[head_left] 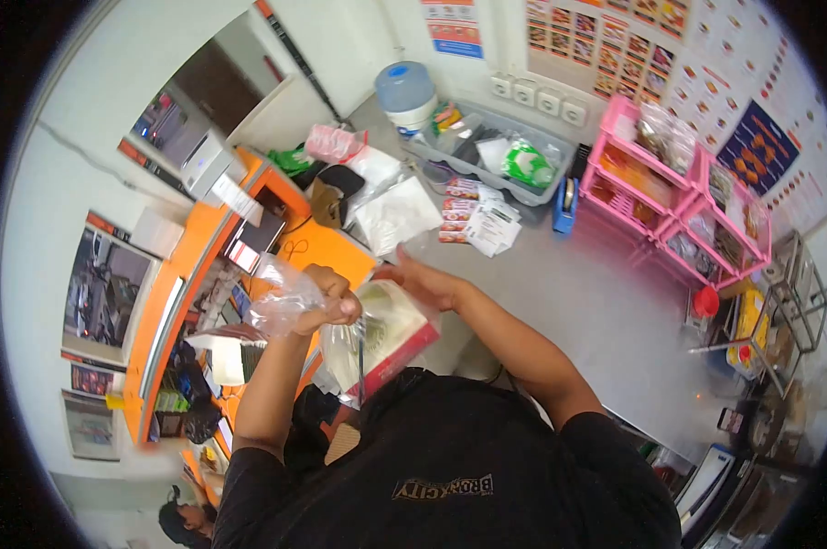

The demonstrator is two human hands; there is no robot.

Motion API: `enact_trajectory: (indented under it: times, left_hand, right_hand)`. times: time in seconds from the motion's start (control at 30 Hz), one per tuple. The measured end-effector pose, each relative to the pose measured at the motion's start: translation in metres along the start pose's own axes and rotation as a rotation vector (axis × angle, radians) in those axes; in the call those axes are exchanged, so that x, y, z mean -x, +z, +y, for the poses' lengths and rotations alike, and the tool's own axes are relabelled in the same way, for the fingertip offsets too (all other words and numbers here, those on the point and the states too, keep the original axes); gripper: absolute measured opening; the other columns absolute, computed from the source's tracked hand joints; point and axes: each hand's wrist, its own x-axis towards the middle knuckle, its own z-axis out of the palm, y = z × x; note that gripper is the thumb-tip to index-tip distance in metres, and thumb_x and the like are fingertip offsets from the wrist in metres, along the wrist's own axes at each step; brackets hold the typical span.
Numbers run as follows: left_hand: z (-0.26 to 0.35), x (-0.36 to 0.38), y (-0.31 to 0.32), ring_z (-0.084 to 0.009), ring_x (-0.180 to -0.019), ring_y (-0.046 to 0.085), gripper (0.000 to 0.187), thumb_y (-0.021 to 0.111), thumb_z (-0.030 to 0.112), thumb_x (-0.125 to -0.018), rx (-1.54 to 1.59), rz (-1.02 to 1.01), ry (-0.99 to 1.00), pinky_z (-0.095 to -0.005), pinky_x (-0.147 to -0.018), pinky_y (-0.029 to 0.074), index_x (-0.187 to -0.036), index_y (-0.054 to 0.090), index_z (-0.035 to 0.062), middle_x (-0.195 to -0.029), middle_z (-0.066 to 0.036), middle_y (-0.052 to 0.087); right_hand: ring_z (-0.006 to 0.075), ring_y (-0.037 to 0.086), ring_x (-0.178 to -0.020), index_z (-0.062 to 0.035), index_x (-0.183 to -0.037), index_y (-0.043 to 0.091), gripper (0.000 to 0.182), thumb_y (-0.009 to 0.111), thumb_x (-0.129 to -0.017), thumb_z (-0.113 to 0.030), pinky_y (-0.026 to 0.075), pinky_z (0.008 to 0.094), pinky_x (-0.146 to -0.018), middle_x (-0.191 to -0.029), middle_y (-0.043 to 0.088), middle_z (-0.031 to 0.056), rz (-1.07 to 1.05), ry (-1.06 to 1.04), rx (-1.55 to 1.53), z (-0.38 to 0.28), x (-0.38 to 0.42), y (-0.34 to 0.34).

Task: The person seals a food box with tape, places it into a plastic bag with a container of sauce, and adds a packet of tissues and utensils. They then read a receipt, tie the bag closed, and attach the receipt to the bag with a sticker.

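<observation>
My left hand [329, 300] is closed in a fist around the gathered neck of a clear plastic bag [281, 297]. Inside the bag is a white and red cardboard food box [386, 334], tilted close in front of my black shirt. My right hand [423, 282] lies along the far right edge of the box, holding it through the plastic; part of its fingers is hidden behind the box.
An orange counter [171, 284] with a printer [214, 169] runs along the left. On the metal table [569, 311] are paper packets [496, 227], a grey bin [477, 160] and a blue tape dispenser [565, 205]. Pink racks [647, 174] stand at the right. Another person [185, 517] is at lower left.
</observation>
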Motion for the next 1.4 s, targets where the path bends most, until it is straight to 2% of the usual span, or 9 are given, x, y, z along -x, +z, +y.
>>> enact_trajectory:
  times: [0.3, 0.57, 0.67, 0.73, 0.8, 1.13, 1.23, 1.3, 1.4]
  left_hand:
    - [-0.029, 0.109, -0.075, -0.0269, -0.050, 0.045, 0.050, 0.060, 0.036, -0.101, -1.079, 0.487, -0.175, -0.0412, -0.051, 0.033, -0.063, 0.046, 0.0065, -0.053, -0.010, 0.039]
    - [-0.141, 0.114, -0.122, -0.0141, -0.056, 0.040, 0.036, 0.068, 0.014, -0.097, -0.836, 1.353, 0.122, -0.0335, -0.054, 0.038, -0.070, 0.046, 0.0035, -0.064, -0.002, 0.040]
    - [-0.187, 0.132, -0.163, -0.0097, -0.056, 0.038, 0.040, 0.068, 0.013, -0.096, -1.337, 0.952, -0.134, -0.0319, -0.051, 0.035, -0.066, 0.043, 0.0059, -0.061, 0.001, 0.037]
    - [-0.200, 0.150, -0.190, -0.0095, -0.053, 0.037, 0.047, 0.070, 0.018, -0.096, -0.647, 0.930, -0.189, -0.0323, -0.048, 0.033, -0.061, 0.041, 0.0080, -0.055, 0.002, 0.037]
    - [-0.243, 0.176, -0.238, -0.0086, -0.051, 0.035, 0.053, 0.073, 0.022, -0.094, -1.204, 0.785, -0.153, -0.0313, -0.048, 0.031, -0.057, 0.037, 0.0096, -0.052, 0.002, 0.036]
    - [-0.257, 0.180, -0.246, -0.0119, -0.071, 0.046, 0.025, 0.070, 0.017, -0.093, -0.623, 1.276, -0.203, -0.0266, -0.061, 0.039, -0.094, 0.047, 0.0066, -0.088, -0.003, 0.046]
    - [-0.266, 0.180, -0.231, -0.0141, -0.086, 0.048, 0.027, 0.065, 0.014, -0.095, -0.456, 1.314, -0.167, -0.0286, -0.075, 0.042, -0.110, 0.043, 0.0058, -0.105, -0.005, 0.043]
    - [-0.237, 0.153, -0.215, -0.0203, -0.105, 0.046, 0.029, 0.059, 0.011, -0.094, -0.457, 1.364, -0.140, -0.0331, -0.094, 0.039, -0.117, 0.043, 0.0020, -0.109, -0.009, 0.041]
    - [-0.255, 0.173, -0.222, -0.0170, -0.104, 0.047, 0.032, 0.049, 0.007, -0.096, -1.078, 1.249, -0.273, -0.0314, -0.100, 0.039, -0.127, 0.040, 0.0040, -0.110, -0.009, 0.048]
  right_hand:
    - [0.0187, 0.059, -0.117, -0.0006, -0.138, 0.052, 0.049, 0.068, -0.098, -0.024, 0.047, 0.0324, -0.102, -0.129, 0.061, 0.0104, 0.220, -0.013, 0.322, 0.106, -0.073, 0.027]
    - [0.0178, 0.062, -0.111, -0.0045, -0.129, 0.057, 0.043, 0.075, -0.092, -0.017, 0.052, 0.0334, -0.095, -0.119, 0.064, 0.0071, 0.317, -0.492, 1.067, 0.177, -0.110, 0.034]
    - [0.0167, 0.065, -0.106, -0.0047, -0.122, 0.064, 0.033, 0.074, -0.094, -0.020, 0.053, 0.0324, -0.093, -0.115, 0.068, 0.0075, -0.004, 0.244, 0.989, 0.142, -0.111, 0.017]
    - [0.0151, 0.067, -0.102, -0.0018, -0.115, 0.068, 0.028, 0.072, -0.095, -0.021, 0.053, 0.0312, -0.091, -0.110, 0.072, 0.0073, 0.007, 0.203, 1.173, 0.110, -0.117, 0.000]
    - [0.0140, 0.067, -0.095, -0.0025, -0.114, 0.070, 0.024, 0.070, -0.096, -0.018, 0.054, 0.0308, -0.084, -0.102, 0.073, 0.0056, 0.177, 0.070, 1.126, 0.072, -0.120, -0.038]
    - [0.0207, 0.066, -0.063, 0.0012, -0.093, 0.073, 0.014, 0.072, -0.085, -0.011, 0.050, 0.0339, -0.062, -0.075, 0.071, 0.0114, 1.232, -0.515, 1.595, -0.250, -0.171, -0.266]
    - [0.0264, 0.067, -0.066, 0.0015, -0.092, 0.073, 0.018, 0.074, -0.082, -0.013, 0.050, 0.0359, -0.062, -0.075, 0.071, 0.0162, 1.149, -0.489, 1.764, -0.305, -0.202, -0.323]
    - [0.0314, 0.069, -0.074, -0.0002, -0.088, 0.075, 0.017, 0.075, -0.077, -0.013, 0.051, 0.0415, -0.084, -0.077, 0.071, 0.0173, 1.029, -0.318, 1.821, -0.317, -0.222, -0.357]
    - [0.0405, 0.066, -0.078, -0.0013, -0.072, 0.076, 0.014, 0.073, -0.067, -0.013, 0.015, 0.0568, -0.117, -0.069, 0.069, 0.0198, 0.967, -0.400, 2.270, -0.317, -0.235, -0.401]
